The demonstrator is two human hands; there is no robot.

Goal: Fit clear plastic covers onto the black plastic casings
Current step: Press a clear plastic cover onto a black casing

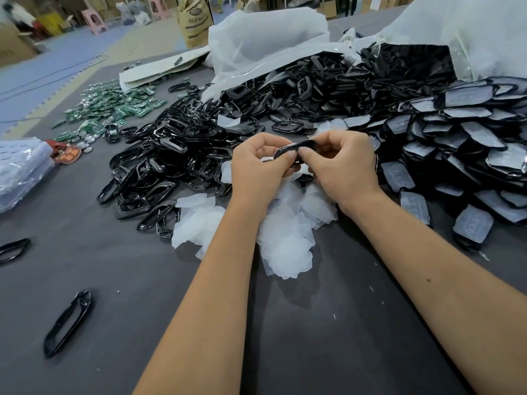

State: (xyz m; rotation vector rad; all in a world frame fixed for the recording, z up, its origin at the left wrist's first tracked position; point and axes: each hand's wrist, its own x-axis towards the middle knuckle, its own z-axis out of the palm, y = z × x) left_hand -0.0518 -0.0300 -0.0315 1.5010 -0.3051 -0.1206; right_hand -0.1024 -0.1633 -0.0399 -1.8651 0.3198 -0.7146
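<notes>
Head view: your left hand (pixel 258 163) and right hand (pixel 342 163) both pinching one black casing (pixel 295 148), holding it above pile of clear covers (pixel 285 238) on grey tabletop (pixel 328 323). Heap of black casings (pixel 176 155) lying left of your hands, finished covered casings (pixel 462 143) piling right. Green circuit boards (pixel 114 109) sitting far left.

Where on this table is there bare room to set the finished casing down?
Bare table lies between the forearms, near of the clear covers. Another patch lies left, between the empty casings and a lone casing. Far and right are crowded: finished pile, circuit boards. Both hands, left and right, hold the casing.
</notes>
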